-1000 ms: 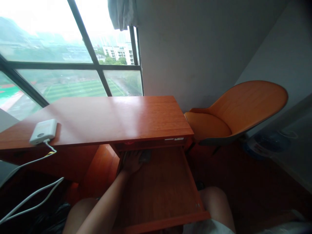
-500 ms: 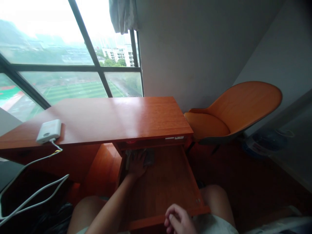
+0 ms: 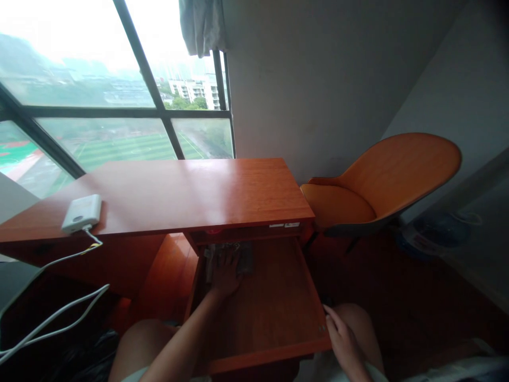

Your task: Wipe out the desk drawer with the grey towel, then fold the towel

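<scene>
Drawer (image 3: 262,313) stands pulled out beneath the desk (image 3: 199,196), between the knees; its rear runs into shadow under the desktop.

Left hand (image 3: 226,273) inside the drawer at its back left, palm down, fingers spread. Fingertips sink into the dark there; I can't make out which of the small items (image 3: 209,265) they touch. These lie around the fingers, too dim for me to name. A grey piece (image 3: 247,259) sits just right of the hand, partly lost in gloom.

Right hand (image 3: 340,334) at the drawer's front right corner, fingers against the side wall. I can't tell whether it grips or merely rests; its forearm is cut off by the lower edge.

Left of the drawer, a white cord (image 3: 59,306) loops out past the left edge. Right of it, a chair (image 3: 401,175); farther right, a murky jug (image 3: 437,233).
</scene>
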### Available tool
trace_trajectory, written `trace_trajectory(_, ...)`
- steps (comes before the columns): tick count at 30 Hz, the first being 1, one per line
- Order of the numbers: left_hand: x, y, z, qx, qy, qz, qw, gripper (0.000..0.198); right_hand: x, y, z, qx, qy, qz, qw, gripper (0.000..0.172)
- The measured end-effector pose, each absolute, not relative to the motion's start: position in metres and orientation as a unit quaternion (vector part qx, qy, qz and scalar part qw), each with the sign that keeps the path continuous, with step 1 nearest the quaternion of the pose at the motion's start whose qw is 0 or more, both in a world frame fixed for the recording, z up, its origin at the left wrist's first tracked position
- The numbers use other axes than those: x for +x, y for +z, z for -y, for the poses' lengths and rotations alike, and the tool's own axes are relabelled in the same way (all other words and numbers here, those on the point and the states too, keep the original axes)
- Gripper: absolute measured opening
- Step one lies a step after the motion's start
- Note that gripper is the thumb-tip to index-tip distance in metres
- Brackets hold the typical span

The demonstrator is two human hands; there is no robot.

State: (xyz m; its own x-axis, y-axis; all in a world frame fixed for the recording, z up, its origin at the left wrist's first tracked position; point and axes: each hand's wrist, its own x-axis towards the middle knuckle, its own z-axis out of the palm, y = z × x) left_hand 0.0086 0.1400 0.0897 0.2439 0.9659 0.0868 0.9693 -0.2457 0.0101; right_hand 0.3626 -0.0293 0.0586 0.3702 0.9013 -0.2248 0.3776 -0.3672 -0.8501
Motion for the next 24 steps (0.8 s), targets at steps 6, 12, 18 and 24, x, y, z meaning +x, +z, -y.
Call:
trace_trajectory(6, 0.028, 0.093, -0.163, -0.774, -0.027, 0.633, 0.018, 0.071, 0.355, 0.066, 0.024, -0.724, 0.377, 0.442, 0.373, 0.054)
trace_trajectory(12, 0.073, 0.093, -0.187, -0.767, -0.047, 0.64, 0.006, 0.067, 0.353, 0.073, 0.022, -0.699, 0.409, 0.429, 0.398, 0.055)
trace_trajectory(18, 0.123, 0.091, -0.197, -0.805, -0.08, 0.584, -0.059, 0.069, 0.351, 0.068, 0.024, -0.682, 0.43, 0.406, 0.431, 0.056)
trace_trajectory(24, 0.17, 0.091, -0.178, -0.838, -0.08, 0.53, -0.105, 0.07, 0.349, 0.068, 0.022, -0.682, 0.429, 0.386, 0.45, 0.057)
